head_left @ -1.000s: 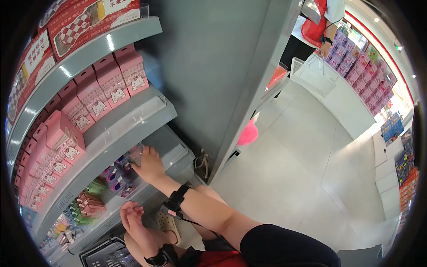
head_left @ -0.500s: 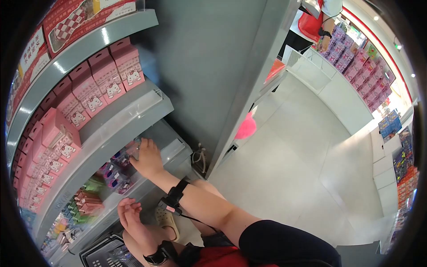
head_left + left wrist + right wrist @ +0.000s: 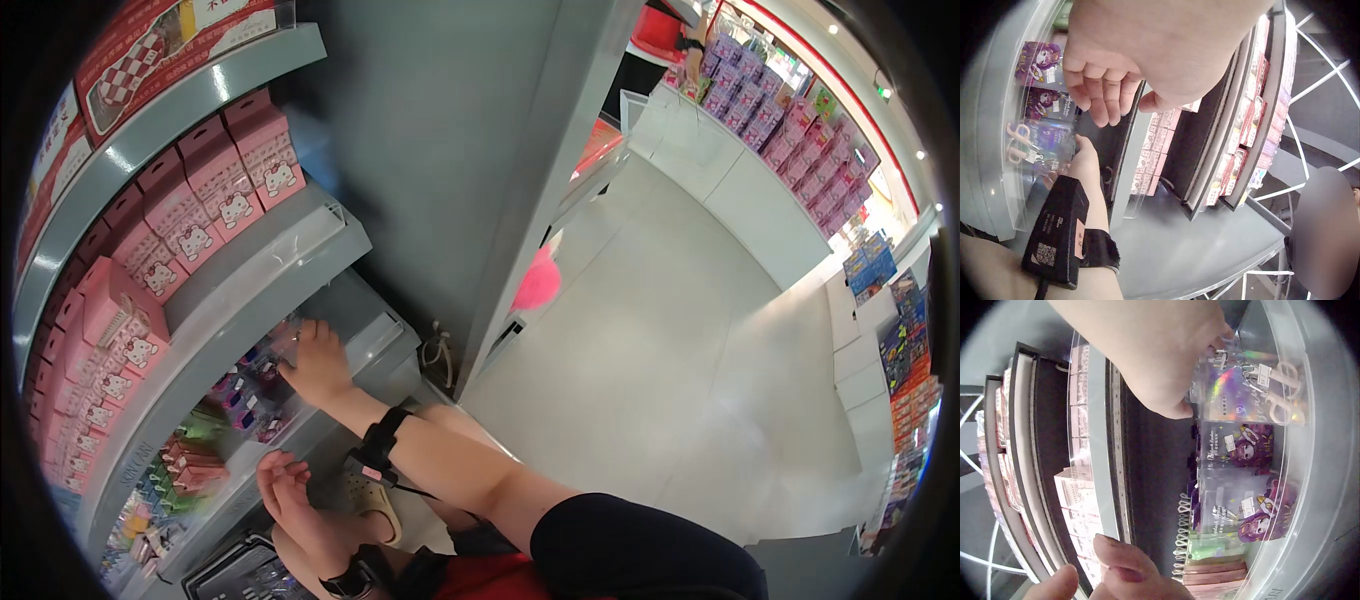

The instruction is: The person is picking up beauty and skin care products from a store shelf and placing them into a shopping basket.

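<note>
My right hand (image 3: 320,368) reaches onto the lower shelf and pinches a clear, shimmering package (image 3: 1232,387) at its inner edge, with thumb and fingers on either side. Pale pink curler handles (image 3: 1285,394) show in that package, which stands at the end of a row beside purple packages (image 3: 1254,447) with a printed character. In the left wrist view the right hand (image 3: 1088,165) is on the same package (image 3: 1050,140). My left hand (image 3: 295,500) hangs in front of the shelf, fingers loosely curled, holding nothing.
Pink boxes (image 3: 195,240) line the shelf above. A grey panel (image 3: 430,150) rises beside the shelves. A dark basket (image 3: 235,575) stands low near the left forearm. Green and reddish packages (image 3: 190,465) sit further along the lower shelf.
The head view has shifted, so shelves and panel lie further left in it. The right hand stays at the package; the left hand still hangs loosely curled.
</note>
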### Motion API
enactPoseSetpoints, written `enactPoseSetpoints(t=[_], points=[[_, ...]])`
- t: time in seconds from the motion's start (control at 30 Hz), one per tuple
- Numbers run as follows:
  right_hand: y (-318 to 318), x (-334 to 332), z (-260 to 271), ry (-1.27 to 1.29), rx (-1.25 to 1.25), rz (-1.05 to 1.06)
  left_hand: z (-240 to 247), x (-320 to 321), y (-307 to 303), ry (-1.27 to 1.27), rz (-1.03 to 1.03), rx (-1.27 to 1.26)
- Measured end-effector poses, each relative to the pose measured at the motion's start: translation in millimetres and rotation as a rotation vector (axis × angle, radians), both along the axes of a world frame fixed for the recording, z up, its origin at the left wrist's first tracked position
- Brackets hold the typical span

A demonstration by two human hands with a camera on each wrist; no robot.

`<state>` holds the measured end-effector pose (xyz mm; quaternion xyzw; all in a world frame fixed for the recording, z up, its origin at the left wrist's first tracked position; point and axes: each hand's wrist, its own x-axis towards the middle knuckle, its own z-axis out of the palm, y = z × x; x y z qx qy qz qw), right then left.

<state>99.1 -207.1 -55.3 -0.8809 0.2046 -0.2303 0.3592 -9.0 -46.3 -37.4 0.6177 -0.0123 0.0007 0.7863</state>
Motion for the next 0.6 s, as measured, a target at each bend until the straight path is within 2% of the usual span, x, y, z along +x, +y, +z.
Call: enactPoseSetpoints(t=[0.6], points=[[1, -5, 5, 0.016, 0.020, -0.034, 4, -2, 0, 0.045, 0.018, 0.044]])
